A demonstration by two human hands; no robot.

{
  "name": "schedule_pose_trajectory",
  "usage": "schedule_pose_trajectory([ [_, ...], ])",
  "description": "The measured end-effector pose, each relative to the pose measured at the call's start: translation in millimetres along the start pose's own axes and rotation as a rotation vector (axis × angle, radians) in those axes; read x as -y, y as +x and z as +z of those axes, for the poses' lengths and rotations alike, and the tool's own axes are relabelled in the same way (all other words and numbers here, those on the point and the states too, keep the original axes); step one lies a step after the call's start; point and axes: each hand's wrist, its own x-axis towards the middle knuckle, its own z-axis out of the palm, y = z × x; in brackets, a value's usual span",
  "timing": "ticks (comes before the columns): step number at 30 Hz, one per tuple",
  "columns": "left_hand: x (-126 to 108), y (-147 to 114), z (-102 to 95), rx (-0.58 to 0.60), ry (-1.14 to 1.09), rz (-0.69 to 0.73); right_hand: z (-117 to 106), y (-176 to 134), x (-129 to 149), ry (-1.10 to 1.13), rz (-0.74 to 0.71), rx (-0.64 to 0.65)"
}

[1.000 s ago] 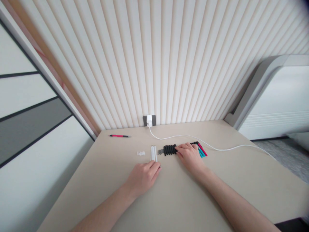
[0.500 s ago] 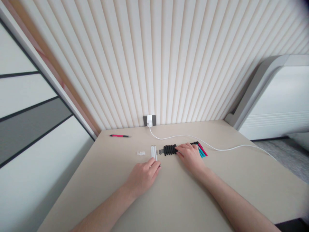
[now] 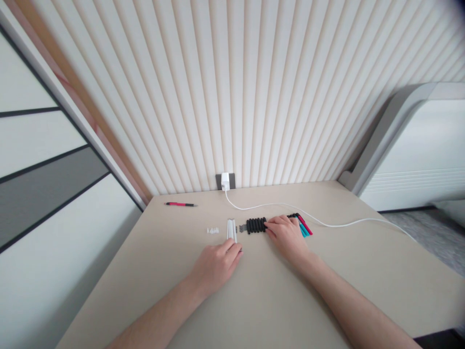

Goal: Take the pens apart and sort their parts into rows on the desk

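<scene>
My left hand (image 3: 221,261) rests low over the table, its fingers curled in a pinch. Just beyond its fingertips lies a bundle of thin white pen refills (image 3: 231,230), whose near ends it partly covers. A small dark tip shows at the fingers; what they hold is mostly hidden. My right hand (image 3: 286,234) is bent with its fingertips pressed at the right end of a row of short black pen parts (image 3: 256,225). Coloured pen barrels (image 3: 304,226), teal and red, stick out past its far side. Between refills and black parts lie small grey springs (image 3: 243,228).
Small clear plastic pieces (image 3: 212,230) lie left of the refills. Farther back is a red and black pen (image 3: 180,204). A white cable (image 3: 329,225) runs across the table from a charger (image 3: 225,181) at the slatted wall (image 3: 250,97).
</scene>
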Motion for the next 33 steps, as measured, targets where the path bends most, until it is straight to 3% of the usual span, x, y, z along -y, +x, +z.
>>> schedule_pose_trajectory([
  [14,2,0,5.0,-0.070,0.018,0.004,-4,-3,2,0.028,-0.023,-0.020],
  [19,3,0,6.6,-0.091,0.027,0.014,-2,-3,1,0.103,-0.047,-0.097],
  [22,3,0,6.7,-0.091,0.024,0.014,-2,-3,5,0.267,-0.140,-0.199],
  [25,3,0,7.3,-0.088,0.017,0.021,-2,-7,16,0.472,-0.327,-0.261],
  [29,4,0,9.0,-0.114,0.031,0.049,-3,-15,34,0.619,-0.516,-0.222],
  [33,4,0,9.5,-0.156,0.025,0.065,-3,-18,39,0.625,-0.576,-0.153],
])
